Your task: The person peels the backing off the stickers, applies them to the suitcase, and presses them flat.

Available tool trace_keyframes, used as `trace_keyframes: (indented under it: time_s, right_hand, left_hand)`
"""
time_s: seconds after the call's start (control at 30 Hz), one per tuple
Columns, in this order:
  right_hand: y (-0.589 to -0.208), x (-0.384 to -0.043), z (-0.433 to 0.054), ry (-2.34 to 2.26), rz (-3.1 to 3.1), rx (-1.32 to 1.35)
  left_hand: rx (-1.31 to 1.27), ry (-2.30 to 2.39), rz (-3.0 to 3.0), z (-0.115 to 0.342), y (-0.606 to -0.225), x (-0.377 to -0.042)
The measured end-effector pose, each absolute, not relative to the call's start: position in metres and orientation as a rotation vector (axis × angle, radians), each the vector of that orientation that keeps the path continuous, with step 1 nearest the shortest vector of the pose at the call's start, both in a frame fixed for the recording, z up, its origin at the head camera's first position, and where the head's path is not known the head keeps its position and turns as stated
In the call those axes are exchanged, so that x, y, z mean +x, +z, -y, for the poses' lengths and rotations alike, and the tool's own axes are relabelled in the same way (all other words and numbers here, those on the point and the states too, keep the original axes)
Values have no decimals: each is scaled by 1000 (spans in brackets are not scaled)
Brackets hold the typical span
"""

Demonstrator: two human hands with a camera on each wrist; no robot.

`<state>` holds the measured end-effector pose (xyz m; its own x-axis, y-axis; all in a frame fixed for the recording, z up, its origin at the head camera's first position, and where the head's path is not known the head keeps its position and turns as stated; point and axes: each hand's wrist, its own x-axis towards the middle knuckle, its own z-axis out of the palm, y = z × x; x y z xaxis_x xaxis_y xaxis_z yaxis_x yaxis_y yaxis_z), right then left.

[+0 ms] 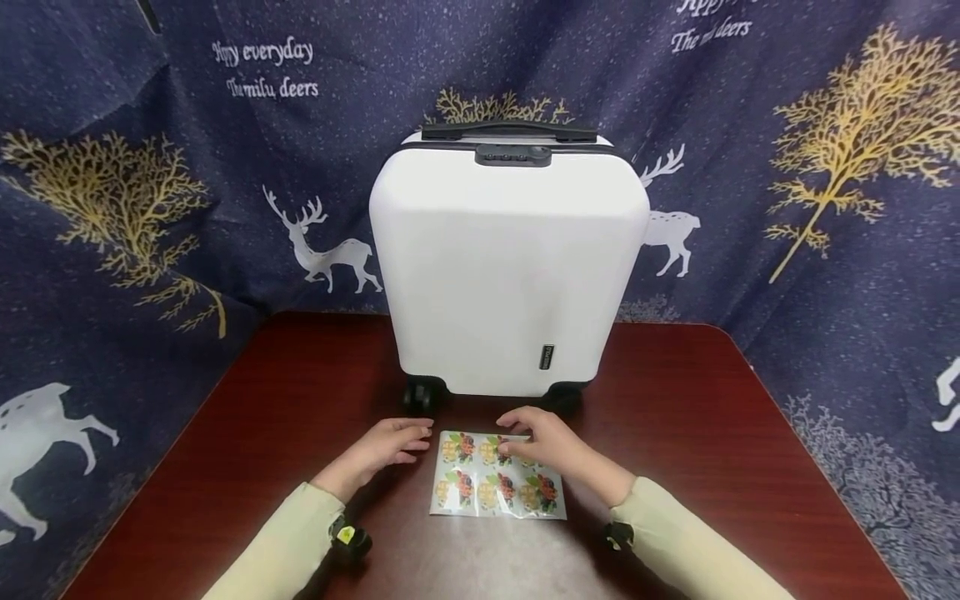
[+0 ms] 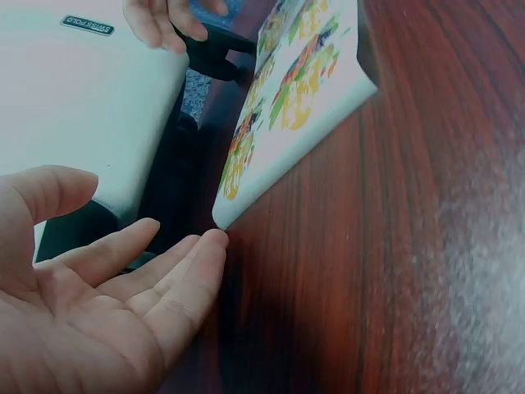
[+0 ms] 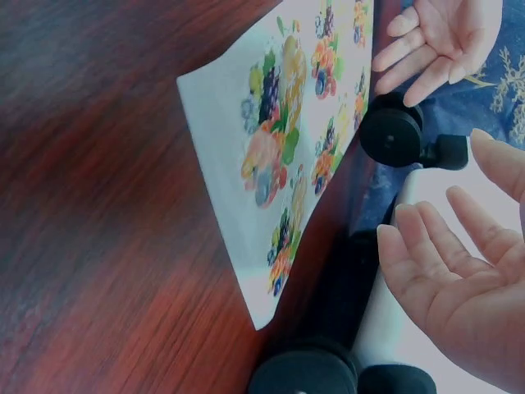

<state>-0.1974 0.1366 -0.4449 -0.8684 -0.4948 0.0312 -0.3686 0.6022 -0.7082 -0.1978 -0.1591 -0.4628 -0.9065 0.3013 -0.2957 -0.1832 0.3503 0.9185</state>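
Sheet (image 1: 498,477): glossy, printed with fruit pictures in two rows, lying on the desk (image 1: 300,400) in front of the suitcase (image 1: 502,275) and between the hands; the right one hides part of its far right corner in the head view.
Left grip (image 1: 390,443): a bare hand, spread, fingers loosely extended, thumb apart, holding nothing; it is just beside the sheet's left edge (whether a fingertip touches the near corner, I cannot tell).
Right grip (image 1: 543,437): likewise spread and holding nothing, over the far right corner in the head view; the right wrist view shows a gap between fingers and paper.
Suitcase: white, upright on the desk, with a black handle (image 1: 510,131) on top, a dark lock (image 1: 513,156) below that, black wheels (image 1: 422,396) and a small plate (image 1: 547,357) low on the front.
Sleeves (image 1: 285,542): pale, ending at the wrists.
Backdrop (image 1: 322,150): dark blue cloth with white deer, golden trees and white lettering (partly lost in folds).
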Motion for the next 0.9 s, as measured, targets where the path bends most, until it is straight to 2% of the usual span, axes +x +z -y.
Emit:
trace_keyframes:
  time_s: [0.43,0.9]
  right_hand:
    - [-452,-205,-118,-1111,-2592,-627]
    - [-462,-215,-105,-1112,-2570,-651]
  left_hand:
    - [70,1623,-2116,154,-469,-200]
    - [74,1635,-2068,152,-469,-200]
